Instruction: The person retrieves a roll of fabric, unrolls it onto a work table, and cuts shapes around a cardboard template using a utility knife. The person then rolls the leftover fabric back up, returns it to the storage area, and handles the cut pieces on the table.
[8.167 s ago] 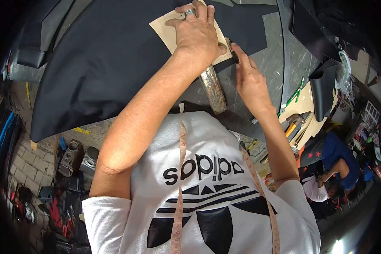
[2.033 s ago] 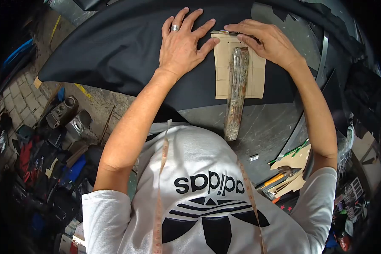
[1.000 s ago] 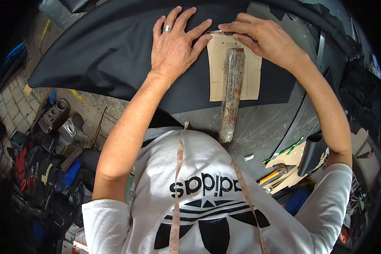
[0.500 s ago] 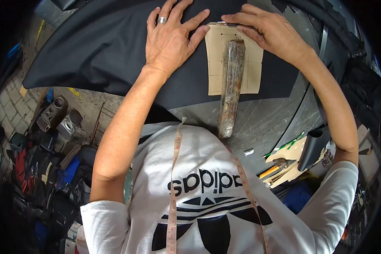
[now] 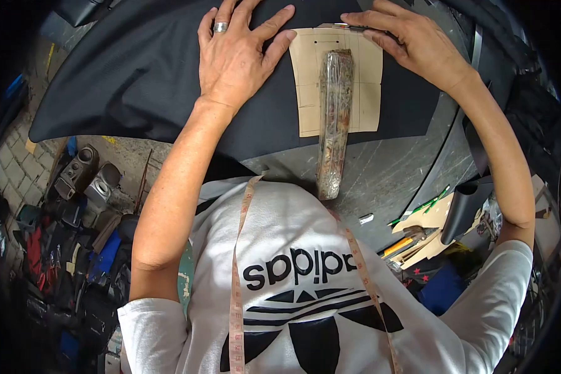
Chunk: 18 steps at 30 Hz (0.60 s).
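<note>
Now at the desk point(image 5: 380, 171), person bent over a tan card point(image 5: 368, 93) that lies on a black sheet point(image 5: 143, 81). Left hand point(image 5: 238, 65): palm down, fingers spread wide on the sheet, nothing in its grasp, a ring on one finger. Card sits just to the right of this hand, thumb tip at its upper left corner. Right hand point(image 5: 421, 45): fingers drawn together in a pinch on a slim cutter point(image 5: 358, 27), index finger stretched along it. Cutter lies along the card's top edge, tip pointing toward the left hand; the right thumb is by the card's upper right corner, so the card lies between and below the two hands. Noted: two dark dots joined by a line near the card's top, other faint lines elsewhere on it. A bar in clear wrapping point(image 5: 335, 124) rests lengthwise on the card and runs past its lower edge over the desk, apart from both hands. Lower right of the bar, a small white piece point(image 5: 366, 219); farther right, green pencils point(image 5: 427, 207). Tape measure point(image 5: 236, 299) hanging down the person's shirt.
</note>
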Motion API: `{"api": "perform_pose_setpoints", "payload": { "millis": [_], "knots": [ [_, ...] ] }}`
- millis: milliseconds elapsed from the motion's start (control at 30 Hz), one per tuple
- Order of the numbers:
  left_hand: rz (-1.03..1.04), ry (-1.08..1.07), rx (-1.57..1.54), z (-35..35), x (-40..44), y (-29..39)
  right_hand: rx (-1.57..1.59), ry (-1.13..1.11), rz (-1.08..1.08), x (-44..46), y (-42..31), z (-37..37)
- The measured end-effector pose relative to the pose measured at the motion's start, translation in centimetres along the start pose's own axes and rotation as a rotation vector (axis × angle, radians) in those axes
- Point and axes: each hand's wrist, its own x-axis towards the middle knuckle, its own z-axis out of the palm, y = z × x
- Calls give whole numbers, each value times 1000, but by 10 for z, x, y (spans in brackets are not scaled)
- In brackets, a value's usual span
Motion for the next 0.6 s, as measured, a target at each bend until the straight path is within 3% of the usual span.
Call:
{"api": "perform_pose_setpoints", "payload": {
  "millis": [400,467,600],
  "knots": [
    [16,30,23,-8,0,21,-21,-26,25,-11,13,-5],
    [153,-51,-297,-17,0,51,-17,-27,-4,-11,16,-4],
    [246,-169,-341,5,1,97,-53,-19,-27,-10,20,-6]
  ]
}}
